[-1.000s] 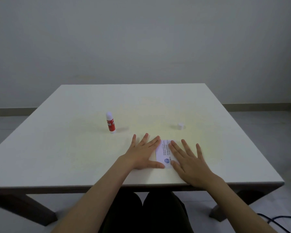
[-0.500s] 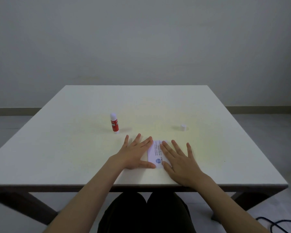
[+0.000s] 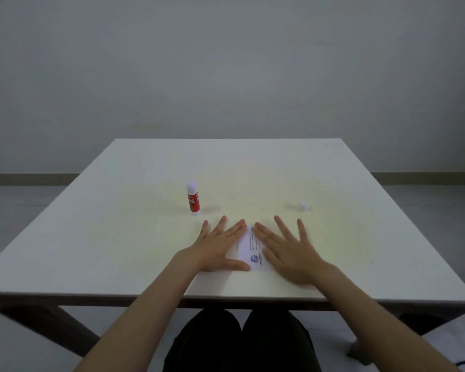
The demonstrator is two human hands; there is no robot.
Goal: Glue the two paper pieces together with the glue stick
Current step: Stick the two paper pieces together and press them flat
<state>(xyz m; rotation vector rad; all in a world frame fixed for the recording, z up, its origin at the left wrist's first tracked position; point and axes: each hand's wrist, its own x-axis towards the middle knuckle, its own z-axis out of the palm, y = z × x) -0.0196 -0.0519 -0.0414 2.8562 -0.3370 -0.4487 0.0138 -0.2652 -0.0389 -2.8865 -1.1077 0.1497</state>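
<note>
A small white paper (image 3: 251,249) with printed lines and a round blue logo lies flat near the table's front edge. My left hand (image 3: 216,248) presses flat on its left side with fingers spread. My right hand (image 3: 287,251) lies flat over its right side, fingers apart too. Only a narrow strip of paper shows between them, and I cannot tell the two pieces apart. The red glue stick (image 3: 193,201) stands upright with its white tip bare, just beyond my left hand. Its white cap (image 3: 303,207) sits apart, beyond my right hand.
The white table (image 3: 118,237) has dark legs and stands in front of a grey wall. My dark-clothed knees show under the front edge. A dark cable lies on the floor at the bottom right.
Both hands stay flat on the paper. The view has shifted slightly, and the hands and paper hold the same place relative to the glue stick and cap.
</note>
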